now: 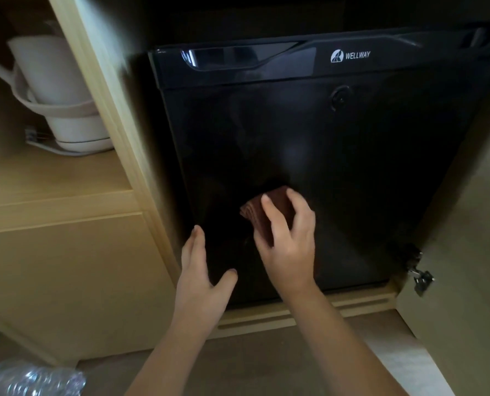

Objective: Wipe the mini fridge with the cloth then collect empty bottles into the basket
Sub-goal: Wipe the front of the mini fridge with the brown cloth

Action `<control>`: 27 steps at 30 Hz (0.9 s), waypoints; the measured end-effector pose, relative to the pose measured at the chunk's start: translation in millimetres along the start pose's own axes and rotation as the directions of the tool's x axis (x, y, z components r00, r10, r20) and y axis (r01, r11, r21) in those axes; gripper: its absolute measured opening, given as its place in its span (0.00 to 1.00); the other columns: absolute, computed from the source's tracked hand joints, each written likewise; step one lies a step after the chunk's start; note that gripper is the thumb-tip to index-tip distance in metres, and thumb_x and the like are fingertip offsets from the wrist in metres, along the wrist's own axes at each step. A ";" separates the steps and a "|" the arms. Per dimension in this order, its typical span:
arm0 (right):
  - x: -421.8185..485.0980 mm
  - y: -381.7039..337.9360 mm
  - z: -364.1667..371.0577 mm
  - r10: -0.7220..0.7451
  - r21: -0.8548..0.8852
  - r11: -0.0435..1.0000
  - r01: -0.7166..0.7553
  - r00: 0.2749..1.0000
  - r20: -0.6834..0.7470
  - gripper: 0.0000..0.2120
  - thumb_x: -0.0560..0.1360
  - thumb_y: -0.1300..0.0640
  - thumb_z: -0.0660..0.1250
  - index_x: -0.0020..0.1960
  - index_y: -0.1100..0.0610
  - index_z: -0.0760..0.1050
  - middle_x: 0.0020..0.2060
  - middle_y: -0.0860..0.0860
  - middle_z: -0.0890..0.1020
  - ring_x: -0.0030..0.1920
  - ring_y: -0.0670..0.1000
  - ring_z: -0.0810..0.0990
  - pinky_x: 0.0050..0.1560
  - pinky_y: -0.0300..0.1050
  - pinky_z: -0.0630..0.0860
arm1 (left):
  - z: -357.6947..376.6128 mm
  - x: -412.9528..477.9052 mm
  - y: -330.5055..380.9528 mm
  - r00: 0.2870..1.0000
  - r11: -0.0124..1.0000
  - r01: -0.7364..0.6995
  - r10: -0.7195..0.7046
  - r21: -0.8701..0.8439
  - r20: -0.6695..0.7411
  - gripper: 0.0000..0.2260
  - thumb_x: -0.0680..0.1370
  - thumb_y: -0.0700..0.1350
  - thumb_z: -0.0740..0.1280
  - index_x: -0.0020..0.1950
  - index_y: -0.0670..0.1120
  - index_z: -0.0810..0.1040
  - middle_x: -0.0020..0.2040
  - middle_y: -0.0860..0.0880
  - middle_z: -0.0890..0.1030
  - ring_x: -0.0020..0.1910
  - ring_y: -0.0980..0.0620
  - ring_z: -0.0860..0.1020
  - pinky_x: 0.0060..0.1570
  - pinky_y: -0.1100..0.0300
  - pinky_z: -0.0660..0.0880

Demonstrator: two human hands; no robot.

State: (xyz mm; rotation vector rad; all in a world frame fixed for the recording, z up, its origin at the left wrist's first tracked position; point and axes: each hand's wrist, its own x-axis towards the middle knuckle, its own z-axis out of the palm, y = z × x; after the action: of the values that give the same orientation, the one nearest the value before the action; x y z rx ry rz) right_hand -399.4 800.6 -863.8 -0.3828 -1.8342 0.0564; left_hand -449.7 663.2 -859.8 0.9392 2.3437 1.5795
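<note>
Right hand [288, 247] presses cloth [262, 212] — fridge door [352, 172].

The head view looks steeply down, close upon the mini fridge [309, 167] door.

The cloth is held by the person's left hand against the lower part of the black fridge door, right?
Not quite. The head view shows the right hand holding the cloth against the lower part of the black fridge door; the left hand is open beside it, holding nothing.
</note>
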 end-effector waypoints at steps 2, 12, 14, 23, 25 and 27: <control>-3.3 1.6 -1.6 0.015 0.045 0.999 -0.016 0.999 0.028 0.18 0.74 0.56 0.64 0.63 0.58 0.69 0.62 0.59 0.64 0.60 0.58 0.69 0.59 0.45 0.71 | -0.2 -0.5 -0.3 1.000 1.000 0.001 -0.001 -0.002 0.004 0.38 0.74 0.39 0.67 0.73 0.59 0.45 0.75 0.57 0.52 0.72 0.58 0.56 0.70 0.57 0.55; 108.2 -44.5 -11.1 0.164 0.139 0.982 -0.130 0.947 -0.277 0.16 0.72 0.61 0.68 0.59 0.63 0.76 0.57 0.65 0.73 0.55 0.58 0.73 0.57 0.40 0.69 | -4.4 -0.1 1.7 1.000 0.998 -0.023 0.023 0.063 0.006 0.38 0.74 0.40 0.67 0.74 0.55 0.46 0.75 0.55 0.53 0.71 0.58 0.55 0.65 0.65 0.52; 100.5 -44.6 -7.7 0.076 0.064 0.996 -0.062 0.967 -0.242 0.16 0.73 0.60 0.67 0.60 0.61 0.76 0.58 0.65 0.74 0.54 0.58 0.73 0.56 0.37 0.66 | -4.1 0.2 1.7 1.000 0.997 -0.022 0.022 0.073 0.002 0.38 0.74 0.40 0.67 0.74 0.54 0.46 0.75 0.55 0.52 0.69 0.61 0.54 0.65 0.65 0.52; 12.6 -7.0 11.0 -0.156 0.026 0.987 0.158 0.986 -0.060 0.14 0.79 0.51 0.59 0.63 0.53 0.68 0.62 0.57 0.66 0.55 0.56 0.72 0.46 0.48 0.76 | -3.9 -0.5 -0.4 0.999 0.998 -0.034 0.034 0.055 0.000 0.37 0.74 0.40 0.67 0.75 0.54 0.47 0.75 0.56 0.53 0.69 0.62 0.54 0.65 0.64 0.54; -6.3 2.9 13.2 -0.174 0.021 0.984 0.174 0.984 -0.025 0.14 0.78 0.52 0.61 0.63 0.53 0.68 0.62 0.57 0.67 0.53 0.57 0.73 0.46 0.49 0.77 | -2.9 -0.3 0.1 1.000 0.998 -0.022 0.022 0.057 0.003 0.37 0.74 0.40 0.67 0.75 0.54 0.47 0.75 0.56 0.53 0.69 0.63 0.54 0.65 0.64 0.54; -22.6 12.1 14.4 -0.181 0.019 0.983 0.181 0.983 0.011 0.16 0.77 0.55 0.64 0.64 0.52 0.68 0.62 0.57 0.67 0.53 0.57 0.73 0.46 0.50 0.77 | -2.3 0.0 0.3 1.000 0.999 -0.012 0.012 0.044 0.005 0.37 0.74 0.40 0.67 0.75 0.54 0.47 0.75 0.55 0.53 0.69 0.62 0.54 0.65 0.63 0.54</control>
State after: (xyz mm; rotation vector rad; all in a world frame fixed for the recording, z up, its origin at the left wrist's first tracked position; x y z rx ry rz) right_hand -404.6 807.8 -891.9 -0.2020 -1.8721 -0.0506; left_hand -450.6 661.4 -858.5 0.9666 2.3834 1.5346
